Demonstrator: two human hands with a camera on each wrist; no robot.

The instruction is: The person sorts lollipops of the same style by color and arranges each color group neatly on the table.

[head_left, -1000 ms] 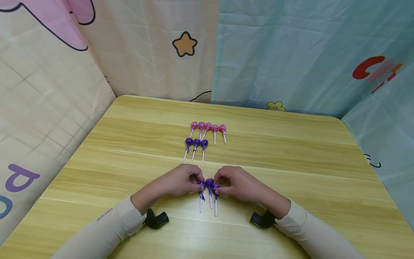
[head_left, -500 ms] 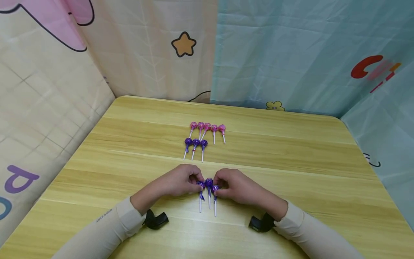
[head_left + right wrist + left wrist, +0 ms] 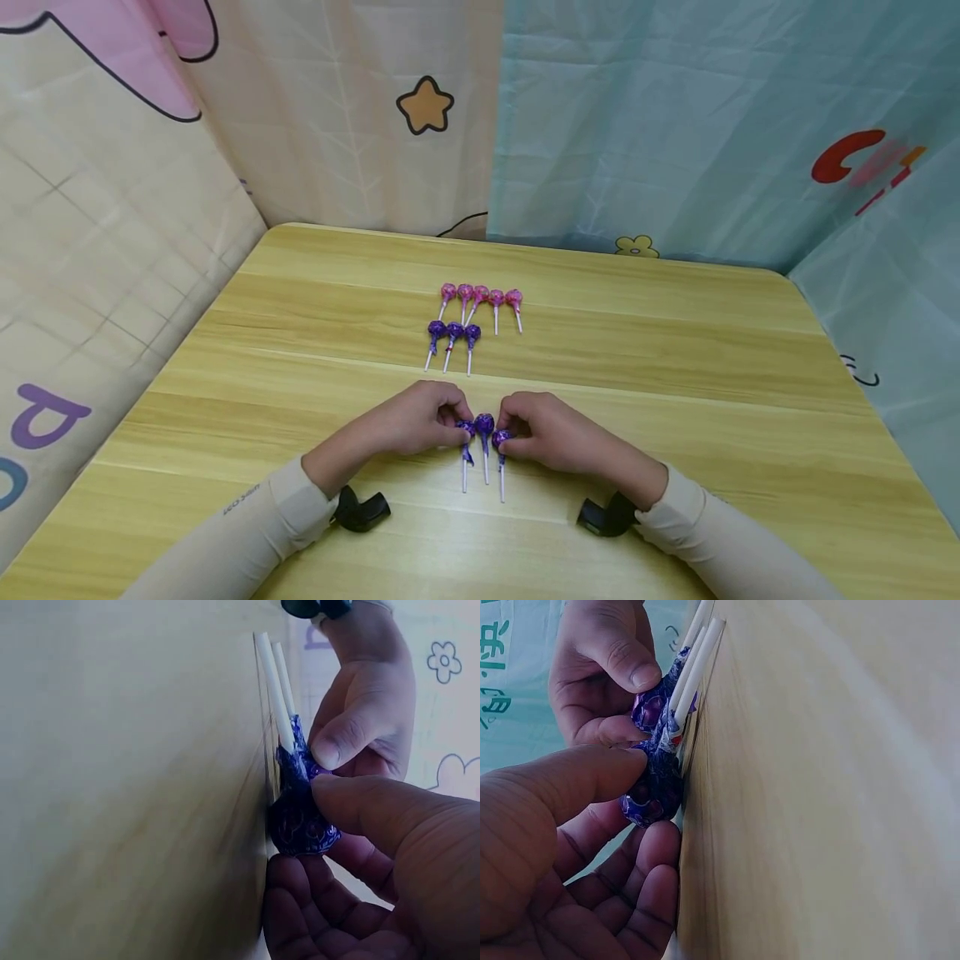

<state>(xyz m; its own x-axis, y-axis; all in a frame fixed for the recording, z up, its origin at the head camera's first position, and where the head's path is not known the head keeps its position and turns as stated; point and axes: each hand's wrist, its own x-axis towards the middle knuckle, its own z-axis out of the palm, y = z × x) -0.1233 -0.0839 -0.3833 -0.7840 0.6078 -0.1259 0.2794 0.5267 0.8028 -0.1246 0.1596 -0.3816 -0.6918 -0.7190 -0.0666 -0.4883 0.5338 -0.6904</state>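
Three purple-wrapped lollipops lie side by side near the front, their white sticks pointing toward the person. My left hand [image 3: 423,419] pinches the head of the left lollipop [image 3: 466,430] between thumb and fingers. On the other side, my right hand [image 3: 551,429] pinches the right lollipop [image 3: 502,438] by its head. Between them, the middle lollipop [image 3: 485,425] lies a little farther up, held by neither hand. In the left wrist view the thumb presses on the wrapper of the left lollipop [image 3: 651,799]. The right wrist view shows the right lollipop [image 3: 304,825] close against the tabletop.
Beyond the hands, a row of three purple lollipops [image 3: 454,331] lies on the wooden table [image 3: 675,350]. Behind that is a row of several pink lollipops [image 3: 481,294]. Printed curtains [image 3: 637,125] hang along the table's far edge and sides.
The right hand has shifted very slightly, and the stick of the right lollipop has swung a little to the right. The left hand stays in place.
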